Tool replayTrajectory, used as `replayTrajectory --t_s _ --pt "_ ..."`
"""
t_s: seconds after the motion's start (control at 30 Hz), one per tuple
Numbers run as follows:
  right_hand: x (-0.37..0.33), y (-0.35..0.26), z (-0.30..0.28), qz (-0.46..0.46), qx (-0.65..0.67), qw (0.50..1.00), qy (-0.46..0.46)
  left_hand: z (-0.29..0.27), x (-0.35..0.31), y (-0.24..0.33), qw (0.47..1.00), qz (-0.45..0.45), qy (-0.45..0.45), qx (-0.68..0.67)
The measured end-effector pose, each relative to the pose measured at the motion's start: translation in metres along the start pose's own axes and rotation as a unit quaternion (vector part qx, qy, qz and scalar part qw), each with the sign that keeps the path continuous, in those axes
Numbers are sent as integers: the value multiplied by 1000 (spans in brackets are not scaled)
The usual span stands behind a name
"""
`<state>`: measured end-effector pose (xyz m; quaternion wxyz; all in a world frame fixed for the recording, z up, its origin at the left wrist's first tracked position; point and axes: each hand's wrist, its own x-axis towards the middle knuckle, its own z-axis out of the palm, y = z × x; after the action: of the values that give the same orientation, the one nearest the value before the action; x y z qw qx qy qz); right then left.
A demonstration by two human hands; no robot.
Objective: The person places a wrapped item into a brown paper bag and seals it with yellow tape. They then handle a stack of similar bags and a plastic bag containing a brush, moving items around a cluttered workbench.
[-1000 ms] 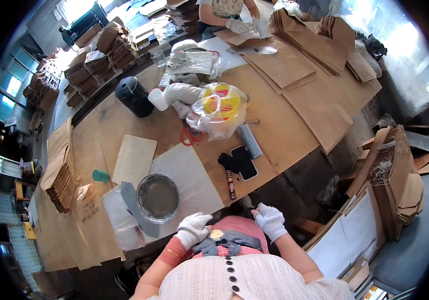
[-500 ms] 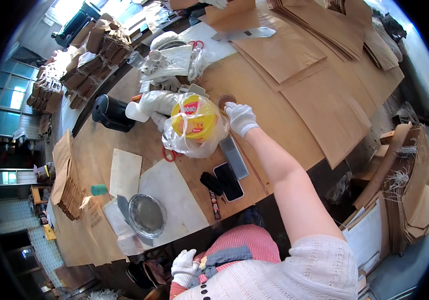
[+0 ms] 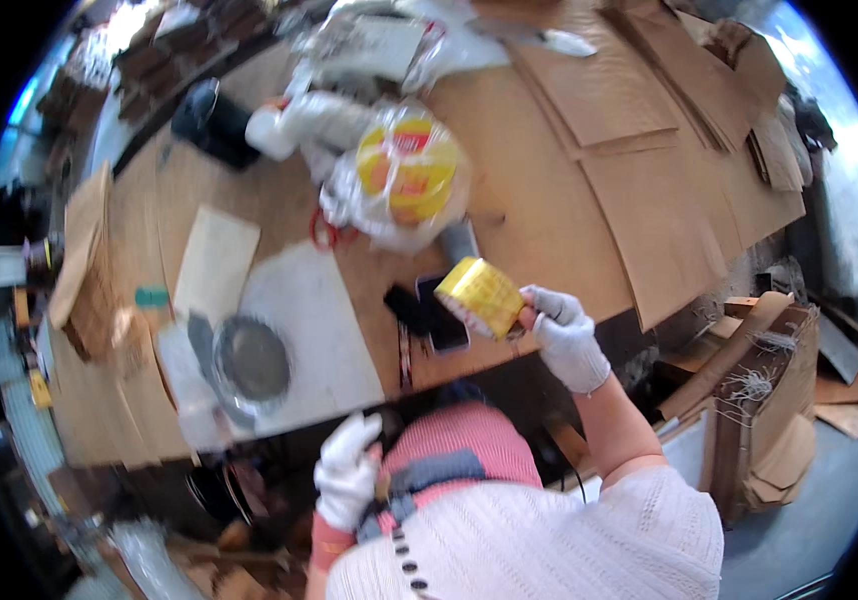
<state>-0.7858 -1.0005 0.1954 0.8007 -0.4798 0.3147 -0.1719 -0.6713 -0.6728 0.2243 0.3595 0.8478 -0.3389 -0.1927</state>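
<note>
Over the table (image 3: 549,230), by its near edge, the right hand (image 3: 565,335) is gripping a yellow roll (image 3: 481,292) at one side, fingers closed. Beside the pink cloth (image 3: 474,438), the left hand (image 3: 347,470) is resting half-curled (contents, if any, cannot be told). Handling the roll seems the present step; the next move is probably calling for a steady grip.

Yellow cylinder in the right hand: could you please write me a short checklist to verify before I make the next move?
1. Yellow cylinder gripped by the right hand: ok.
2. Left hand free of any object: cannot tell, blurred.
3. Phone fully visible: not ok, the yellow cylinder hides part of it.
4. Bagged yellow tub apart from both hands: ok.
5. Green cup-shaped piece apart from both hands: ok.
</note>
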Motion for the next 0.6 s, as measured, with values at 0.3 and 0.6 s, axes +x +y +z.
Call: replayTrajectory --t_s 0.3,0.6 --pt "-105 -17 122 126 -67 960 -241 -75 7 29 953 49 -80 -287" --pt "-175 22 253 71 -173 929 -320 -150 -149 -21 933 -47 42 -355"
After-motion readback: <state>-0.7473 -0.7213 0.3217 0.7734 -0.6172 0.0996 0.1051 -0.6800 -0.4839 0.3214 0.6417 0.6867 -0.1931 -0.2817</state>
